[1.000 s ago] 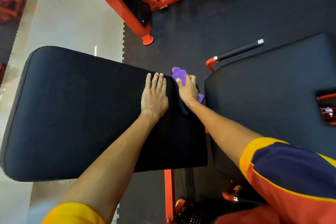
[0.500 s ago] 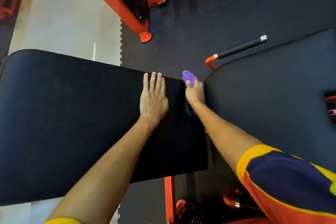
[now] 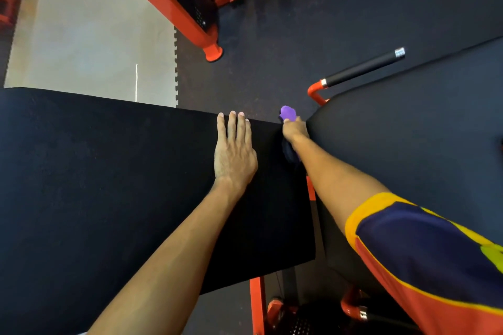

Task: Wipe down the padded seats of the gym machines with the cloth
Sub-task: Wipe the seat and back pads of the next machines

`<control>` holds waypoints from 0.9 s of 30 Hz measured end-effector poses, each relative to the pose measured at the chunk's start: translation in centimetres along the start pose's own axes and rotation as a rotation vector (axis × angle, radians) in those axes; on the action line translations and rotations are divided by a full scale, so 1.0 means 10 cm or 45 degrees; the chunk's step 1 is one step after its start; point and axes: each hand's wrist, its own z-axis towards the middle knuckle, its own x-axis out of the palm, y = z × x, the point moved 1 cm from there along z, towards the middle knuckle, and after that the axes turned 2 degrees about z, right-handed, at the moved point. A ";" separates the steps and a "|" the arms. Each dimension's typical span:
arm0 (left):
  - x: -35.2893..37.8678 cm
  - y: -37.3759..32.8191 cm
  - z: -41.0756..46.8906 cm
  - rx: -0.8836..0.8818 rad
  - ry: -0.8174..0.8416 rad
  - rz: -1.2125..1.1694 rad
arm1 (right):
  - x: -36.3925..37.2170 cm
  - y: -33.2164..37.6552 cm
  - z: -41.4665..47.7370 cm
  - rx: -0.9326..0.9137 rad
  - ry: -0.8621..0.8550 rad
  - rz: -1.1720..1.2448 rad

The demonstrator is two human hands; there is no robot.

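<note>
A large black padded seat [image 3: 109,185] fills the left and middle of the head view. My left hand [image 3: 234,152] lies flat on it near its far right corner, fingers straight. My right hand [image 3: 295,130] holds a purple cloth [image 3: 288,113] at the right edge of this pad, down in the gap between it and a second black pad [image 3: 408,144] on the right. Only a small bunch of the cloth shows past my fingers; the rest is hidden by my hand.
An orange machine frame [image 3: 168,5] crosses the dark rubber floor at the top. A black-gripped handle on an orange bracket [image 3: 362,68] sticks out beyond the right pad. An orange post [image 3: 257,304] stands below the seat. Pale flooring [image 3: 81,35] lies at top left.
My right hand with the cloth has slid off the pad's top, rightward into the gap between the two pads. The view has moved closer. My left hand has stayed flat on the seat.
</note>
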 end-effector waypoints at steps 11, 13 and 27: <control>0.01 -0.01 0.01 0.000 -0.020 -0.010 | -0.04 0.33 0.02 -0.165 0.200 -0.383; 0.02 -0.01 0.01 0.001 -0.016 0.000 | -0.03 0.35 0.06 -0.051 0.141 -0.364; -0.02 -0.01 -0.01 0.021 0.017 0.023 | 0.06 -0.59 -0.80 0.006 -0.083 -0.019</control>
